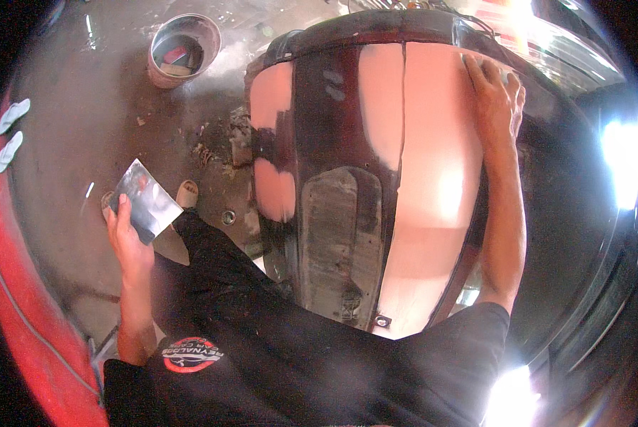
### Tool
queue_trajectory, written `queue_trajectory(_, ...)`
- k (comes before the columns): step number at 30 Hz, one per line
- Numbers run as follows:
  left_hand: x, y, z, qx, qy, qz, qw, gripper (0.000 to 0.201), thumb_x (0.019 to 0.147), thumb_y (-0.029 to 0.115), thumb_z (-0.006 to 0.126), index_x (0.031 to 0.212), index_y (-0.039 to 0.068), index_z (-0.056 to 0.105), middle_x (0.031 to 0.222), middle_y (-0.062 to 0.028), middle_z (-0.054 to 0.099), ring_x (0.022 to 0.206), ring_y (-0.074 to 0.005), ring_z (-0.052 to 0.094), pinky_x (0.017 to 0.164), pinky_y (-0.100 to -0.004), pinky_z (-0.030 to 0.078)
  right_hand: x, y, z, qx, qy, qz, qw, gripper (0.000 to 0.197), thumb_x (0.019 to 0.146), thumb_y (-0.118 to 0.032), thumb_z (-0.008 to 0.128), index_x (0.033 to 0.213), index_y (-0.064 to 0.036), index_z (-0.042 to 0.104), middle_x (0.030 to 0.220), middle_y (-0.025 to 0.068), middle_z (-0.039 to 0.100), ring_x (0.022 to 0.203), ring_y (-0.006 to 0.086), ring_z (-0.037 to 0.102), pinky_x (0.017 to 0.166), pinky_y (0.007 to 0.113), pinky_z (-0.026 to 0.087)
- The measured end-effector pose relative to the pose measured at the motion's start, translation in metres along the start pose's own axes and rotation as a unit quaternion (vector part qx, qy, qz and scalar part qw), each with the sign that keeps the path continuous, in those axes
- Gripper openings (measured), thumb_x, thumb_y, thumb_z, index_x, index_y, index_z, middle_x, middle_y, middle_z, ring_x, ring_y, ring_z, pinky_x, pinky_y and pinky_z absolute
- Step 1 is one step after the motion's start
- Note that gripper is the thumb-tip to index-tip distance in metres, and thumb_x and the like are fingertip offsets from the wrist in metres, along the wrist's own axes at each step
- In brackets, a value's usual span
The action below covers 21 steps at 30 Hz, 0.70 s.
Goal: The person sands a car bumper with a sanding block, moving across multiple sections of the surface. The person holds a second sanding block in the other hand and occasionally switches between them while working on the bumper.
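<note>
My left hand (pixel 130 245) is raised at the left, gripping a flat, rectangular, shiny grey sheet (pixel 147 203) by its lower edge, with the thumb on the face toward me. I cannot make out whether it is metal, plastic or wet paper. My right hand (pixel 495 96) lies on the far right part of a car's dark body panel (pixel 326 121), its fingers spread over a smooth pink coated area (pixel 440 121); it holds nothing. Smaller pink patches (pixel 273 188) show on the panel's left side. Between them sits a grey, scuffed recess (pixel 340 242).
A pale bucket (pixel 204 32) with a red block and other pieces in water stands at the far left of the car. Light slippers (pixel 14 115) lie on the wet floor (pixel 84 171). A red car body (pixel 20 306) borders the left side.
</note>
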State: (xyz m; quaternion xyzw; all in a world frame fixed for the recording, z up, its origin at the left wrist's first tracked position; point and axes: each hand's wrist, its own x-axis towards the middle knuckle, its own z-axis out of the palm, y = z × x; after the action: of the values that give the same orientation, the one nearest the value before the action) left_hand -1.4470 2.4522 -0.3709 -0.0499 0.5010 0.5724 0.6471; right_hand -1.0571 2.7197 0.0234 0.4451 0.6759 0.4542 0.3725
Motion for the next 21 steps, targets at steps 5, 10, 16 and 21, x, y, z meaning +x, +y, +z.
queue_trajectory(5,0.002,-0.002,-0.006,-0.009,0.000,-0.011,1.000,0.038,0.106,0.027,0.057,0.134,0.001,0.056,0.129,-0.0118,0.064,0.115,-0.0214,0.064,0.098,-0.0366,0.052,0.011,-0.004,0.017,0.004,-0.018,0.013,1.000,0.042,0.100,-0.024,0.052,0.141,-0.0330,0.058,0.135,0.0033,0.063,0.124,0.0437,0.058,0.111,0.067,0.036)
queue_trajectory(10,0.003,-0.006,-0.008,-0.013,-0.007,-0.015,1.000,0.042,0.105,0.028,0.059,0.138,0.003,0.053,0.132,-0.0125,0.062,0.118,-0.0234,0.063,0.099,-0.0376,0.053,0.007,-0.001,0.017,-0.030,-0.001,-0.039,0.999,0.038,0.101,-0.023,0.050,0.136,-0.0333,0.060,0.134,0.0013,0.063,0.125,0.0385,0.058,0.112,0.069,0.033)
queue_trajectory(16,0.006,-0.006,-0.010,-0.012,0.012,-0.031,0.999,0.043,0.104,0.028,0.061,0.137,0.002,0.052,0.130,-0.0140,0.062,0.119,-0.0246,0.064,0.098,-0.0404,0.054,-0.044,-0.021,-0.003,-0.029,-0.032,-0.031,0.999,0.043,0.099,-0.019,0.054,0.138,-0.0363,0.060,0.137,-0.0006,0.061,0.131,0.0347,0.050,0.115,0.071,0.026)
queue_trajectory(21,0.008,-0.007,-0.003,0.014,-0.006,-0.035,0.999,0.043,0.104,0.029,0.062,0.135,0.001,0.052,0.128,-0.0143,0.063,0.116,-0.0253,0.066,0.096,-0.0413,0.055,-0.101,-0.028,-0.019,-0.022,-0.085,-0.027,0.996,0.052,0.095,-0.014,0.061,0.143,-0.0326,0.058,0.143,0.0002,0.056,0.134,0.0343,0.046,0.117,0.070,0.023)
